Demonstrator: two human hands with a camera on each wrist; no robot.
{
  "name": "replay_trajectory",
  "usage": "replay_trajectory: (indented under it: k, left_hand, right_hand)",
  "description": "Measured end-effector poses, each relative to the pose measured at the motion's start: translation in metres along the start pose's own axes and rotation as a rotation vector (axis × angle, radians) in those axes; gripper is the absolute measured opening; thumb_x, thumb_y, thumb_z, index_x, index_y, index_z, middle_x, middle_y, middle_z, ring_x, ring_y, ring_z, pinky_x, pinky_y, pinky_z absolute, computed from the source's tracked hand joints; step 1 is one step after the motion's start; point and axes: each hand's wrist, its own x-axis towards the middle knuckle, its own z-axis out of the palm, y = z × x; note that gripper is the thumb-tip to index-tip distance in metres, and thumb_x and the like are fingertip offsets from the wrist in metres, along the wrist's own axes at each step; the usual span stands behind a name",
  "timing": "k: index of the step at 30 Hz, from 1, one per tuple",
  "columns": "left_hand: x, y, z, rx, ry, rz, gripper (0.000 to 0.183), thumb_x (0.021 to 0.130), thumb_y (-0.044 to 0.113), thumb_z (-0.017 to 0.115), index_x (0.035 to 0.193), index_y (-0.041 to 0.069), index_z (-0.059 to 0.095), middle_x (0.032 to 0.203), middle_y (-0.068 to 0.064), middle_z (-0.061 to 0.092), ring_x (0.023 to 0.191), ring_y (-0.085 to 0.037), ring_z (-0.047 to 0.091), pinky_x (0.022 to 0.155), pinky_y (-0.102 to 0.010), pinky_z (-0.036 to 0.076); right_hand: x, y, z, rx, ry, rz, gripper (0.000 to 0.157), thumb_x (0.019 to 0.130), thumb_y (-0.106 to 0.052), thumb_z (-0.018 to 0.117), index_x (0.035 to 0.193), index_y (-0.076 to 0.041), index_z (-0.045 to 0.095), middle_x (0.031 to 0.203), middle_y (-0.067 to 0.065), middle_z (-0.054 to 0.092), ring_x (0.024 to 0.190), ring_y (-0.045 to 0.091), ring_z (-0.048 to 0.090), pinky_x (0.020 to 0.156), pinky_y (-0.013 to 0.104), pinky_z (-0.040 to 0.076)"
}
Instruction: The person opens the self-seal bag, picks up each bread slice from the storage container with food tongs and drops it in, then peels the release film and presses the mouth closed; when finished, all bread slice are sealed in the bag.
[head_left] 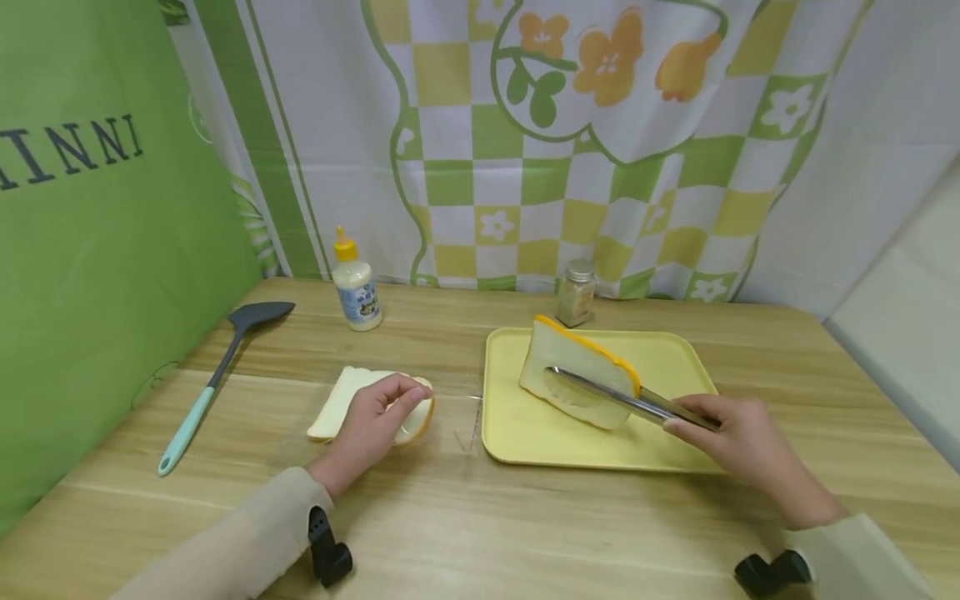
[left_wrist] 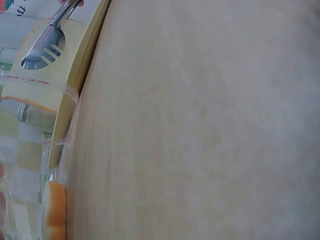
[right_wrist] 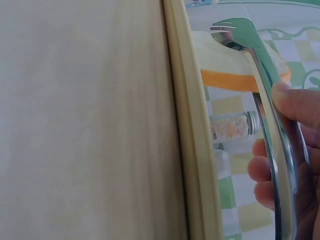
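Observation:
My right hand [head_left: 738, 437] grips metal tongs [head_left: 600, 392], which clamp a slice of bread [head_left: 547, 358] with an orange-brown crust. The slice is tilted up on edge over the yellow tray [head_left: 502, 446]. In the right wrist view, the thumb lies along one arm of the tongs [right_wrist: 282, 165] and the fingers wrap the other. My left hand [head_left: 367, 421] pinches a clear plastic bag, thumb against forefinger, over a second bread slice [head_left: 341, 400] on the table. The bag's clear film [left_wrist: 35, 80] with red print shows in the left wrist view.
A spatula [head_left: 225, 358] with a mint handle lies at the left of the wooden table [head_left: 465, 525]. Behind the second slice stands a yellow-capped squeeze bottle [head_left: 358, 292]. A glass seasoning jar [head_left: 576, 293] stands behind the tray, before a checked cloth [head_left: 495, 183].

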Motion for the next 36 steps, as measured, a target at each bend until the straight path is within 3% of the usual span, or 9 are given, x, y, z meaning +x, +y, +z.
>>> replay_trajectory:
  k: [10,22,30,36]
  left_hand:
    - [0.0,0.003,-0.001,0.022,0.003,-0.023,0.017,0.092,0.016,0.058,0.09,0.003,0.068,0.095,-0.006,0.07,0.093,-0.014,0.062,0.083,-0.026,0.047]
    - [0.001,0.006,-0.006,0.054,-0.01,-0.01,0.016,0.09,0.014,0.061,0.094,0.003,0.071,0.098,-0.006,0.07,0.096,-0.016,0.063,0.085,-0.032,0.049]
    - [0.001,0.006,-0.009,0.087,-0.022,0.016,0.015,0.089,0.013,0.062,0.094,0.002,0.07,0.099,-0.006,0.07,0.097,-0.018,0.063,0.084,-0.031,0.049]
    - [0.003,0.007,-0.01,0.088,-0.031,0.032,0.015,0.088,0.013,0.063,0.095,0.002,0.071,0.099,-0.006,0.07,0.097,-0.019,0.063,0.086,-0.032,0.048]
  right_hand:
    - [-0.016,-0.001,-0.005,-0.031,0.041,0.074,0.016,0.073,-0.015,0.078,0.086,-0.008,0.072,0.071,-0.003,0.067,0.058,-0.005,0.042,0.049,0.016,0.036]
    - [-0.015,-0.007,-0.008,0.002,-0.067,0.249,0.016,0.086,-0.023,0.066,0.09,-0.008,0.07,0.06,-0.005,0.054,0.051,-0.001,0.042,0.045,0.022,0.037]
    - [-0.004,-0.013,-0.017,0.291,-0.219,0.361,0.025,0.092,-0.02,0.058,0.096,0.003,0.066,0.062,0.003,0.057,0.045,0.007,0.047,0.038,0.026,0.04]
    - [0.003,-0.015,-0.022,0.427,-0.379,0.386,0.031,0.094,-0.023,0.055,0.098,0.006,0.064,0.063,0.004,0.058,0.046,0.012,0.052,0.042,0.03,0.046]
